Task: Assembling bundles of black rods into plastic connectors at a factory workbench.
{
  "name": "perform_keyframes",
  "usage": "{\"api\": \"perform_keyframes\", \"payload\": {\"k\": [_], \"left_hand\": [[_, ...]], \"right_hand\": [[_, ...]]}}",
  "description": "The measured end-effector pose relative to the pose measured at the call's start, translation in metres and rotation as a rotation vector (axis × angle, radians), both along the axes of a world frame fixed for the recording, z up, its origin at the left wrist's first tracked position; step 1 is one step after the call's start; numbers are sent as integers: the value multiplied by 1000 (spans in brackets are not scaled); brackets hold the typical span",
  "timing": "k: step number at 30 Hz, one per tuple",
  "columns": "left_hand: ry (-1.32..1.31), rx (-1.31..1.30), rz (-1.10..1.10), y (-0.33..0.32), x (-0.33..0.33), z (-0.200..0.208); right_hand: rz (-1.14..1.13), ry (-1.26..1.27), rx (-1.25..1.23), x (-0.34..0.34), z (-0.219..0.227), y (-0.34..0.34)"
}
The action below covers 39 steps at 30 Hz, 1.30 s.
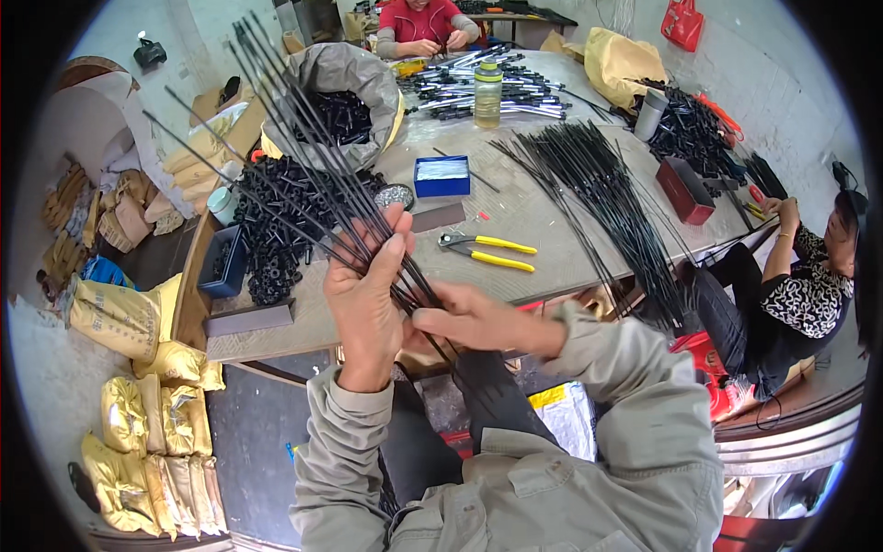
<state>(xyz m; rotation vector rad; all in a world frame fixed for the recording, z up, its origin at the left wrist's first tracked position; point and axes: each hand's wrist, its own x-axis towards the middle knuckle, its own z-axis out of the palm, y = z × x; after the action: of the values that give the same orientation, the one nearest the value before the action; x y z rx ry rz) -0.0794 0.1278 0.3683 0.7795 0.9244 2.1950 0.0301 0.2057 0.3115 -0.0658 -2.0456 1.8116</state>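
We're holding bunch of thin black rods (313, 147) in left hand (368, 294), grip wrapped tight round lower end, rods fanning up and left over counter (533, 230). Right hand (469, 322) just beside left hand, fingers pinching rod ends below it, grip closed on them. Yellow-handled pliers (487, 250) lying on counter right of left hand. Blue box (441, 177) above pliers. Pile of small black parts (276, 230) left of rods. Another spread of black rods (598, 193) right of pliers.

Workshop: parts-strewn workbench (552, 248), pliers (487, 250)
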Motion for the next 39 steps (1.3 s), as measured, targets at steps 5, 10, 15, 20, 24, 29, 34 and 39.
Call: {"api": "perform_keyframes", "payload": {"k": [5, 10, 15, 20, 24, 29, 34, 39], "left_hand": [[667, -392, -128, -45, -49, 17], [1064, -471, 676, -92, -43, 15], [794, -470, 267, -75, -51, -9], [586, -344, 165, -58, -38, 8], [550, -411, -6, -46, -47, -2], [872, -617, -371, -37, -80, -97], [892, -663, -306, 41, -153, -110], [2039, -447, 391, 102, -235, -99]], "right_hand": [[201, -49, -263, -3, 24, -9], [226, -197, -229, 8, 51, -24], [444, -227, -312, 8, 46, -54], [494, -169, -422, 12, 39, -56], [450, -130, -482, 10, 44, -46], [401, -34, -463, 10, 57, -30], [353, 18, -380, -10, -20, -45], [121, -49, -474, -53, -114, -57]]}}
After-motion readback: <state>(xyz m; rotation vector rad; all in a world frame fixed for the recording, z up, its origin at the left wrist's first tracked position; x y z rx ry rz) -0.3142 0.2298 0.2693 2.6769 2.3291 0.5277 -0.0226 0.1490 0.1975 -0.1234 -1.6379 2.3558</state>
